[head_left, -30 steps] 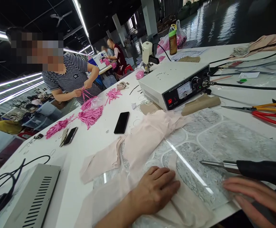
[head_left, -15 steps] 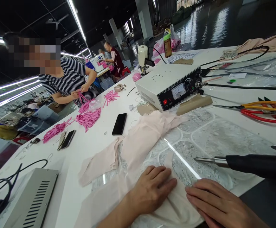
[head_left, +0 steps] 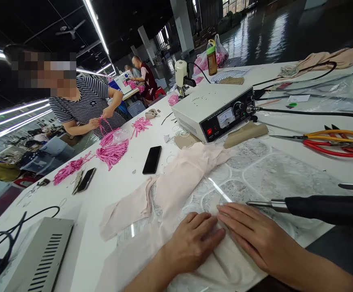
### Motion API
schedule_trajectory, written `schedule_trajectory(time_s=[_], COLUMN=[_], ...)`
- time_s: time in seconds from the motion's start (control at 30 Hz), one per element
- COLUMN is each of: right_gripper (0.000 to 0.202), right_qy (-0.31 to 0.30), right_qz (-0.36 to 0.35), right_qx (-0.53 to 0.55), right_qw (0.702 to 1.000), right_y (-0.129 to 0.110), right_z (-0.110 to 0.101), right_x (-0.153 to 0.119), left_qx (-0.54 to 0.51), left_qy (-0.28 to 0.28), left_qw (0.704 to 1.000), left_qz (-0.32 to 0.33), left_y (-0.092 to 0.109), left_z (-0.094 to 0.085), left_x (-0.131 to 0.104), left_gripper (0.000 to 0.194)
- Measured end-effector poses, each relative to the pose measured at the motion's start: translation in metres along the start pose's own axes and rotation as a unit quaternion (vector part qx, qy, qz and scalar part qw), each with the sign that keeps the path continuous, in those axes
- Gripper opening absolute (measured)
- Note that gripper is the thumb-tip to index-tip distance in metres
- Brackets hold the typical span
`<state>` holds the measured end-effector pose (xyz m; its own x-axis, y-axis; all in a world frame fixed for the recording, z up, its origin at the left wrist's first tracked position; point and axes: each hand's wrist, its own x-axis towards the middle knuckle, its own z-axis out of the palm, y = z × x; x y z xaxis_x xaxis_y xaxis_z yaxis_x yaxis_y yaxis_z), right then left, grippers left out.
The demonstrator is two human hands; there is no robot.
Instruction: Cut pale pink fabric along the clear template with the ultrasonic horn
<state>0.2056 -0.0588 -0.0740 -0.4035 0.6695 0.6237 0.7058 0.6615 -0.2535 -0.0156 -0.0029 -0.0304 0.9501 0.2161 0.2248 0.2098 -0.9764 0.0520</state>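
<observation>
Pale pink fabric (head_left: 234, 263) lies over a clear, marbled-pattern sheet (head_left: 285, 174) on the white table. My left hand (head_left: 194, 241) rests on the fabric with its fingers slightly bent and apart. Just right of it, my right hand (head_left: 255, 233) lies flat on the fabric's upper edge, fingers stretched out and close to my left fingertips. Beyond my hands are more pale pink pieces (head_left: 182, 174). A black-handled tool with a pointed metal tip (head_left: 313, 207) lies behind my right hand, its tip near the knuckles.
A control box with a dial (head_left: 219, 117) stands at the back, a vented grey box (head_left: 47, 255) at the lower left. Scissors (head_left: 337, 140) lie right, a phone (head_left: 152, 159) mid-table. Across the table, a person in stripes (head_left: 88, 101) handles pink strips (head_left: 112, 154).
My right hand has moved up and to the left across the fabric, closer to my left fingertips and the tool's tip. My left hand has stayed nearly still.
</observation>
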Motion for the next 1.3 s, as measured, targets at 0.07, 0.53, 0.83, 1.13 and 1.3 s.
schedule_trajectory(time_s=[0.07, 0.53, 0.83, 1.13, 1.3], right_gripper=[0.039, 0.051, 0.054, 0.053, 0.055], right_qy=[-0.015, -0.065, -0.057, -0.059, -0.062], right_qz=[0.001, -0.001, 0.023, 0.021, 0.017], right_qx=[-0.008, -0.017, -0.017, -0.017, -0.016], right_qw=[1.000, 0.998, 0.998, 0.998, 0.998], right_y=[0.007, 0.020, 0.018, 0.018, 0.019], right_z=[0.009, 0.017, 0.020, 0.022, 0.021], right_x=[0.010, 0.011, 0.012, 0.011, 0.011], left_qx=[0.003, -0.001, -0.022, -0.030, -0.023], left_qy=[-0.003, 0.035, 0.005, 0.010, -0.008], left_qw=[1.000, 0.999, 0.998, 0.999, 0.999], left_qz=[-0.001, 0.033, 0.055, 0.045, 0.039], left_y=[0.000, -0.008, -0.013, -0.011, -0.010], left_z=[0.001, 0.008, -0.002, 0.002, 0.002], left_x=[0.000, -0.002, 0.004, 0.003, 0.003], left_gripper=[0.027, 0.022, 0.021, 0.023, 0.024])
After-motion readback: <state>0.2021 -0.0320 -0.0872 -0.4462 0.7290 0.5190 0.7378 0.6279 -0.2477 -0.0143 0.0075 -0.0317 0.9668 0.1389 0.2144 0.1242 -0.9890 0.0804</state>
